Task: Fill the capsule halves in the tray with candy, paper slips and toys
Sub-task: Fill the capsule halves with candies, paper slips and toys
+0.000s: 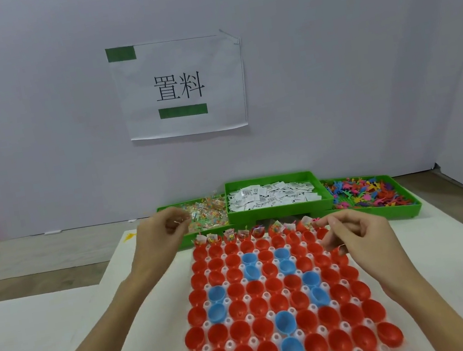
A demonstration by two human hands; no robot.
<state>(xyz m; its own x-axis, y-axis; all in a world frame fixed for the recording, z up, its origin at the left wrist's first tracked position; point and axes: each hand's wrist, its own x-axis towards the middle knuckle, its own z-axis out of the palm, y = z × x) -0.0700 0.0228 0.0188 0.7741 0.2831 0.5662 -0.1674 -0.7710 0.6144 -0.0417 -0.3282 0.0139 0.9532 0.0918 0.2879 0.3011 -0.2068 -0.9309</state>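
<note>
Pinching a clear-wrapped candy beside the green plastic candy bin, the left hand hovered left of centre while the right hand, fingers curled, contents unclear, neared the clear tray of red and blue capsule halves, suggesting second-row filling came next.

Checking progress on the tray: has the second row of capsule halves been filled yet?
No: only the far row holds candy and slips, while the second row of red halves sits empty.

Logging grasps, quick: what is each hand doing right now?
Left hand: pinches a candy packet.
Right hand: fingers curled; contents cannot be told.
</note>
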